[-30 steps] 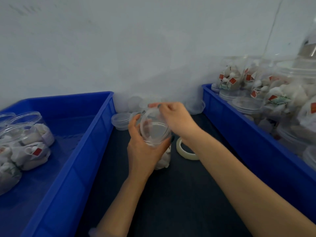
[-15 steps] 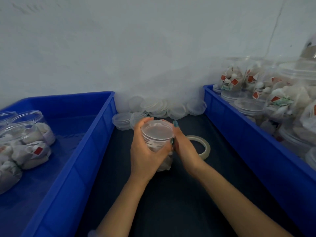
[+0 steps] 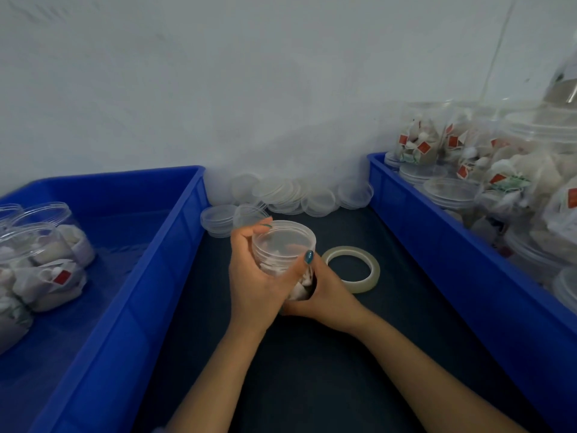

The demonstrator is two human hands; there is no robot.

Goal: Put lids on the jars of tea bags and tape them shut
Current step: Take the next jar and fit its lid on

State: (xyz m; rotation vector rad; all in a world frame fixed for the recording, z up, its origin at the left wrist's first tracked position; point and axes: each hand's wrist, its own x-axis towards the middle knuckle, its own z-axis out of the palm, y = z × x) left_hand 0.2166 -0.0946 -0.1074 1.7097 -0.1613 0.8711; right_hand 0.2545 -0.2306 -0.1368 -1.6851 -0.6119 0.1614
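Head: left hand [image 3: 253, 276], right hand [image 3: 327, 295] grip one jar [image 3: 282, 242]; one tape roll [image 3: 346, 250].

place: packing bench (small-scale) | evidence: blue crates [image 3: 150, 292], filled jars [image 3: 418, 142], loose lids [image 3: 281, 195]

No legible text, brand or number: small red square tags [image 3: 61, 277] on white tea bags [image 3: 37, 285] in clear plastic jars [image 3: 415, 120] in both blue plastic bins [image 3: 175, 245], and one green-printed paper label [image 3: 513, 182], are too blurred to read.
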